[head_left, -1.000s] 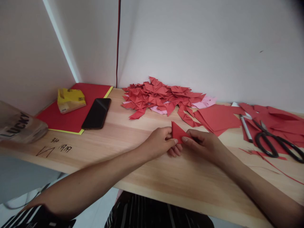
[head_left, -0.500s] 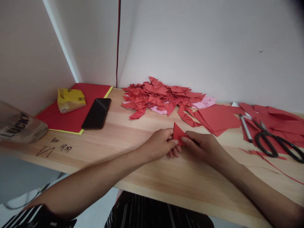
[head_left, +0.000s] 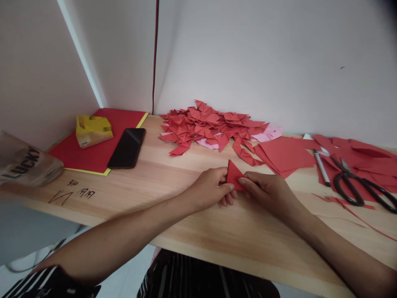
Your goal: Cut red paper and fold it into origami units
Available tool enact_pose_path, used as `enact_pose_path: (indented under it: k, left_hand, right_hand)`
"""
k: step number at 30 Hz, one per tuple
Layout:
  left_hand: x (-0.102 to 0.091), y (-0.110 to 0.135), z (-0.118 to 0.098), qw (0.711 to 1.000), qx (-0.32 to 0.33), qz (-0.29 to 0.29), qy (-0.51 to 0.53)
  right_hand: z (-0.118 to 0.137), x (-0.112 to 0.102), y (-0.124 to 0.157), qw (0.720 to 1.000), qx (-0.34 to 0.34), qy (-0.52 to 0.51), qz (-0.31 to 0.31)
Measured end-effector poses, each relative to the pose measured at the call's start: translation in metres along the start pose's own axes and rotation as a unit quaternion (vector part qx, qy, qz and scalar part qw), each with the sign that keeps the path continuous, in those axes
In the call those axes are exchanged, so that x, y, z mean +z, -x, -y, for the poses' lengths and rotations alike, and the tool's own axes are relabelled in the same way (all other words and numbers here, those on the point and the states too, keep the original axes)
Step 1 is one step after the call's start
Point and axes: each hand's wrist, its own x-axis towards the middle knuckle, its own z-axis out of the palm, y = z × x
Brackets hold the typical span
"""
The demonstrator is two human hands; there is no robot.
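Observation:
A small folded piece of red paper (head_left: 235, 176), triangular in outline, is held between both hands just above the wooden table (head_left: 192, 225). My left hand (head_left: 215, 186) pinches its left lower side, thumb on top and the other fingers curled below. On the right side, my right hand (head_left: 263, 186) grips the paper with the thumb pressed on its face. The lower part of the paper is partly covered by my thumbs. Behind the hands lies a heap of folded red paper shapes (head_left: 204, 122), with a few pink pieces among them.
Flat red sheets (head_left: 283, 155) lie right of the heap, near a white marker (head_left: 321, 167) and black-handled scissors (head_left: 356, 182). Thin red paper strips (head_left: 350, 209) are in front. On the left are a phone (head_left: 127, 147), a yellow packet (head_left: 94, 131) and a plastic bag (head_left: 27, 163).
My right thumb has shifted slightly to the right along the paper, baring a little more of its face. Both hands keep their hold and the other objects stay put.

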Motion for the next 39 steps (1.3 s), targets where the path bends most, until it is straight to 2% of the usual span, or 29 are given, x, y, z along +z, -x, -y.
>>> enact_pose_path:
  k: [15,22,30,39]
  left_hand:
    - [0.000,-0.001,0.001,0.999,-0.006,-0.003,0.032]
    - [0.000,-0.001,0.003,0.999,0.000,0.002,0.033]
    - [0.000,0.000,0.001,1.000,0.002,0.005,0.028]
    - [0.001,0.001,0.000,1.000,-0.011,0.003,0.017]
  right_hand:
    - [-0.003,0.001,-0.001,1.000,0.001,-0.015,-0.004]
    - [-0.004,-0.001,-0.001,0.998,0.017,-0.048,0.025]
    - [0.007,-0.005,-0.002,0.989,0.024,-0.127,0.073]
    - [0.004,-0.003,-0.003,0.990,0.014,-0.123,0.074]
